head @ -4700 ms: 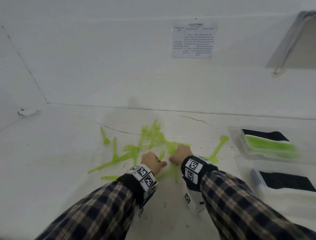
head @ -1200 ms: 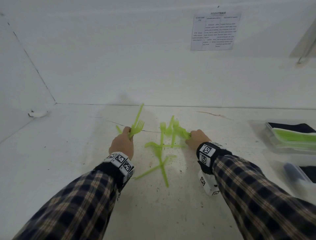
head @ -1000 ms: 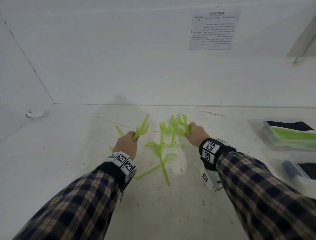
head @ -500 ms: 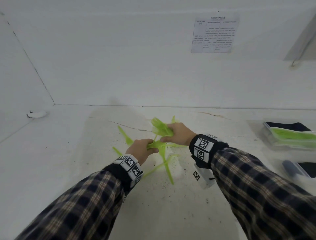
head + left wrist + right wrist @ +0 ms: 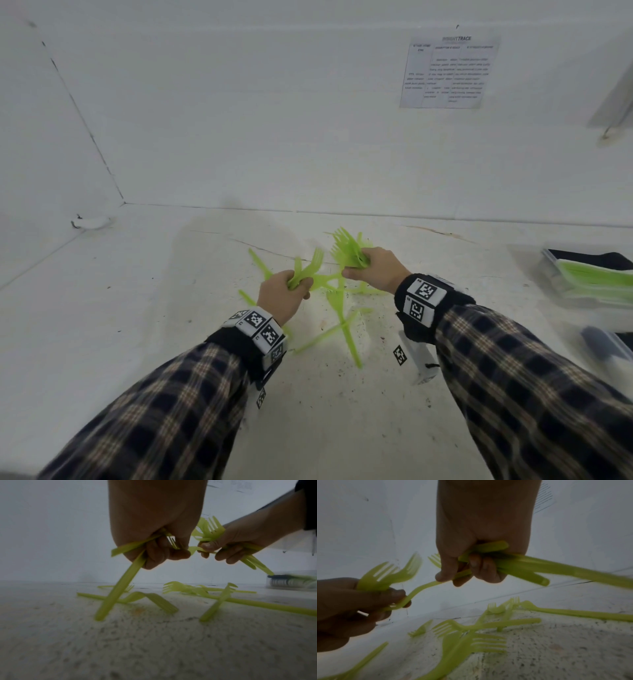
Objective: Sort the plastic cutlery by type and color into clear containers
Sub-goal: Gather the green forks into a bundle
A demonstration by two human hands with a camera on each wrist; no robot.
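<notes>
Both hands hover over a scatter of lime-green plastic forks [image 5: 343, 322] on the white table. My left hand [image 5: 295, 291] grips a few green forks [image 5: 310, 265], tines pointing up and away. Just to its right, my right hand [image 5: 359, 270] grips a thicker bundle of green forks [image 5: 347, 248]. In the right wrist view one fork [image 5: 421, 591] spans the gap: the right hand [image 5: 471, 573] pinches its handle while its head sits at the left hand's fingers [image 5: 395, 595]. In the left wrist view the left hand [image 5: 164, 553] holds fork handles [image 5: 118, 588] that slant down toward the table.
Two clear containers stand at the right edge: the farther one [image 5: 551, 274] holds green cutlery over a dark liner, the nearer one [image 5: 613, 349] a dark piece. White walls close the back and left. A printed sheet [image 5: 448, 72] hangs on the back wall.
The hands came together from about a forearm's width apart, each with its forks. They now stand slightly apart again, with one fork bridging them.
</notes>
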